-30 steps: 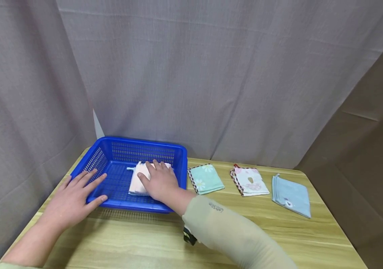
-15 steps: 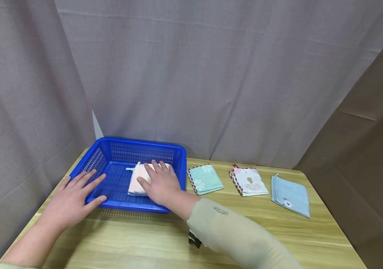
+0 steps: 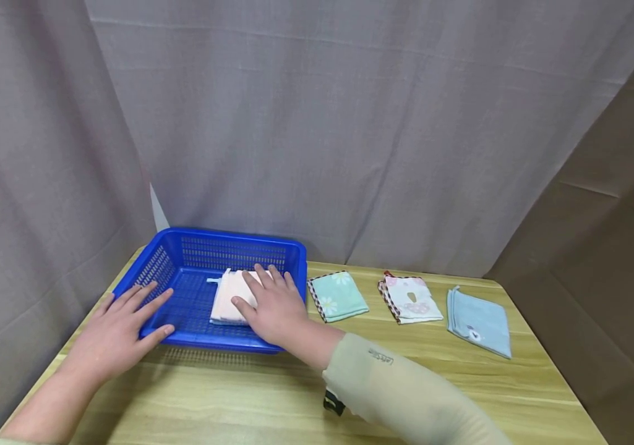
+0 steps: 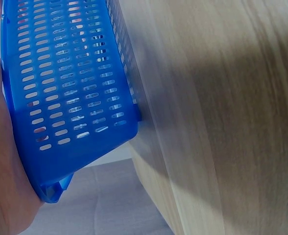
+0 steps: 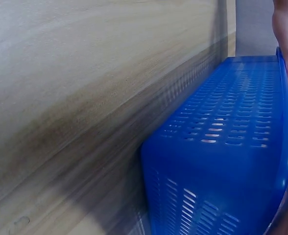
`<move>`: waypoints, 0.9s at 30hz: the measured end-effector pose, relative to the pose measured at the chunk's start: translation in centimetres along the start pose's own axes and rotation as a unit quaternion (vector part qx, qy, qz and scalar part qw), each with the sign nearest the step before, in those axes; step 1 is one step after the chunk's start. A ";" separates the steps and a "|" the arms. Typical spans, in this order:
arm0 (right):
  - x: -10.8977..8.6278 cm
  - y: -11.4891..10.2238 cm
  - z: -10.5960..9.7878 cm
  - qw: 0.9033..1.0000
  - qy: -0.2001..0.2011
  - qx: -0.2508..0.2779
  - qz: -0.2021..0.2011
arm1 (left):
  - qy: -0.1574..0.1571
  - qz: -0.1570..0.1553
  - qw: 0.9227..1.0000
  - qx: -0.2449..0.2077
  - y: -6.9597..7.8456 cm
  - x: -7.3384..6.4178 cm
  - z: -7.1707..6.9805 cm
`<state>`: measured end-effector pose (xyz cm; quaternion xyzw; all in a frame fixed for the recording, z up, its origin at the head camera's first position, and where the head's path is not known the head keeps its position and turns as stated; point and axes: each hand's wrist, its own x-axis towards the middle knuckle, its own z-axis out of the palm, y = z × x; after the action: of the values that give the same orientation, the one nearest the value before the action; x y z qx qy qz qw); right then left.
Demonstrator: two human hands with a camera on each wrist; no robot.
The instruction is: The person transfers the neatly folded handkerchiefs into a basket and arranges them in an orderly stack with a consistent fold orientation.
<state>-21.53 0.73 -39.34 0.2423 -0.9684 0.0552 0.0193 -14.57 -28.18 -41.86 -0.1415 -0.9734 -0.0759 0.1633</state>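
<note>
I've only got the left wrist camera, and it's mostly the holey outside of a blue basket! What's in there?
Observer: A folded pink towel, toward the right side of the basket.
Child: Is the right hand doing anything?
Observer: The right hand is spread over that towel.
Child: Any more towels?
Observer: Yes, three folded ones on the table, right of the basket: a mint towel with daisies, a pink-patterned white towel and a light blue towel.

Head: above, fwd/down, farthest
L wrist: close, facing basket [image 4: 75, 152]
R wrist: ditto, opp. corner
Wrists share: basket front, tbl [image 4: 222, 122]
</note>
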 end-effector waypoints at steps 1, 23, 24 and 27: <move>-0.1 0.0 0.0 1.000 0.003 -0.004 -0.002 | -0.001 -0.001 1.000 0.000 0.0 0.0 0.0; -3.0 1.9 -0.4 0.999 0.036 -0.013 -0.029 | 0.004 0.004 1.000 0.000 0.0 0.0 0.0; -3.2 2.0 -0.4 0.999 0.038 -0.012 -0.031 | 0.004 0.004 1.000 0.000 0.0 0.0 0.0; -3.8 2.4 -0.2 0.998 0.050 -0.006 -0.038 | 0.006 0.005 1.000 -0.001 0.0 0.0 0.0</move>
<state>-19.36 4.66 -39.62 0.2760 -0.9566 0.0604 0.0710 -14.55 -28.18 -41.88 -0.1457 -0.9717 -0.0771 0.1690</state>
